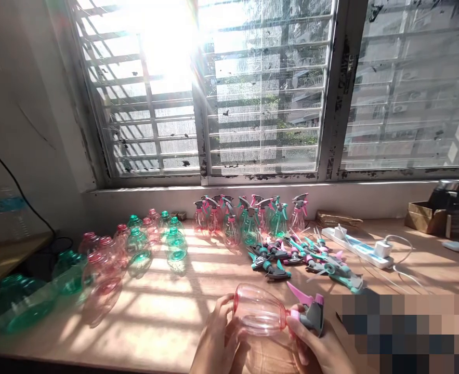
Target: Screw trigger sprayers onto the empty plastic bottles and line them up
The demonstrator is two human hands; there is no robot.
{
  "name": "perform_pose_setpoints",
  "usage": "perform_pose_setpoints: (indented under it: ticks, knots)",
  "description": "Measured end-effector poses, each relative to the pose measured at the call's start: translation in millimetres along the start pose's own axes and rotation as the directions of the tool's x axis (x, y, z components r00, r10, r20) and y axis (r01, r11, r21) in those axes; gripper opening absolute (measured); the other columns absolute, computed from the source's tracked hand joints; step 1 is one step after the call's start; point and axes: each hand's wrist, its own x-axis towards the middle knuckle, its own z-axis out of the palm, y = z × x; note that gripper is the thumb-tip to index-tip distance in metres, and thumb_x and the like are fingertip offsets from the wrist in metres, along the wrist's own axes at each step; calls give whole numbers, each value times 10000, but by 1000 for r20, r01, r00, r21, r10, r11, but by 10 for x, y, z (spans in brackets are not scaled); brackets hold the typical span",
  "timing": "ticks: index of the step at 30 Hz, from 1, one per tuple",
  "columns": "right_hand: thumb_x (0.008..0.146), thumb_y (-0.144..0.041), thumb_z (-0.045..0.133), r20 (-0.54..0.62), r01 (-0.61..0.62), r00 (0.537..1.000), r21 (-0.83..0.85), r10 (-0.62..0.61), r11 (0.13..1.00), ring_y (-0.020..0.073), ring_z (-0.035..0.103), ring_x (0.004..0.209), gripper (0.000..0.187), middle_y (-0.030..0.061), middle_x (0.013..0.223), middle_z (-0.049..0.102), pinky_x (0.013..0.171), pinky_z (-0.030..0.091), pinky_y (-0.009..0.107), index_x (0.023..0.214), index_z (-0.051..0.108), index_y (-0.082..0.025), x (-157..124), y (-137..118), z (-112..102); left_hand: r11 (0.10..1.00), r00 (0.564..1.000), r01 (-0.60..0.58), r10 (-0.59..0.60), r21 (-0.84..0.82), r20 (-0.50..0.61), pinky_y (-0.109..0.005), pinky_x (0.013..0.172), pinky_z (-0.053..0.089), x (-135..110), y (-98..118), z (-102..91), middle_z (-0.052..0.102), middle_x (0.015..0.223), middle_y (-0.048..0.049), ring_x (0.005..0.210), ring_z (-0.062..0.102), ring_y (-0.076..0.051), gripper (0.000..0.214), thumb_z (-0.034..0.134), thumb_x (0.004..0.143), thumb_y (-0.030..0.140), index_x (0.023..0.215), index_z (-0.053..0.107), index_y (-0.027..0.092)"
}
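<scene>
A clear pink spray bottle point(258, 310) lies sideways between my hands, above the table's front part. My left hand point(219, 332) is wrapped round its base end. At the neck, my right hand point(311, 337) has its fingers closed on the grey and pink spray head point(311, 311), which sits at the bottle's mouth. Whether the head is fully screwed on, I cannot tell. Beyond my hands lies a loose heap of grey spray heads point(276, 270) with teal or pink parts, their thin tubes pointing various ways.
Open green bottles point(138, 244) and pink bottles point(104, 265) stand at the left of the table point(151, 322). Several bottles with spray heads point(248, 226) stand by the window wall. A white power strip point(357, 246) with cables and a cardboard box point(426, 218) are at the right.
</scene>
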Motion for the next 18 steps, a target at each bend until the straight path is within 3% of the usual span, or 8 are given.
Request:
perform_pose_setpoints:
  ticks: [3, 6, 9, 13, 18]
  knots:
    - [742, -685, 753, 67, -14, 998, -118, 23, 993, 161, 511, 402, 532, -22, 426, 555, 479, 427, 284, 527, 596, -224, 10, 65, -61, 998, 1000, 22, -21, -58, 11, -456, 1047, 571, -3, 4, -10, 573, 1480, -123, 1306, 612, -347, 525, 753, 839, 274, 1338, 594, 307]
    - [801, -730, 655, 127, 4, 992, -237, 27, 972, 197, 570, 454, 661, 0, 400, 529, 561, 450, 314, 381, 497, -244, 37, 138, -125, 981, 999, 37, -39, -188, -10, -357, 862, 653, 4, 114, -43, 553, 1489, -130, 1149, 707, -292, 359, 607, 961, 422, 1292, 613, 284]
    - [813, -709, 657, 118, 6, 993, -253, 25, 967, 196, 558, 442, 588, -23, 386, 517, 560, 447, 318, 467, 562, -242, 55, 145, -137, 974, 996, 15, -34, -227, -78, -365, 919, 633, 15, 225, -74, 603, 1428, -108, 1213, 671, -299, 344, 536, 997, 485, 1257, 662, 298]
    - [796, -680, 704, 85, 17, 996, -146, -5, 989, 145, 472, 369, 457, -62, 409, 546, 466, 375, 275, 760, 655, -227, 53, 94, -109, 991, 981, -113, 100, -66, -166, -428, 1075, 532, 19, 196, -89, 637, 1390, -91, 1298, 605, -312, 354, 571, 985, 490, 1290, 671, 341]
    - [780, -703, 708, 79, 13, 997, -133, -3, 991, 151, 492, 370, 491, -57, 418, 553, 448, 370, 270, 765, 650, -215, 48, 127, -115, 988, 986, -142, 147, 63, -74, -446, 1078, 535, 14, 54, -121, 647, 1362, -83, 1268, 625, -307, 432, 721, 911, 381, 1324, 603, 342]
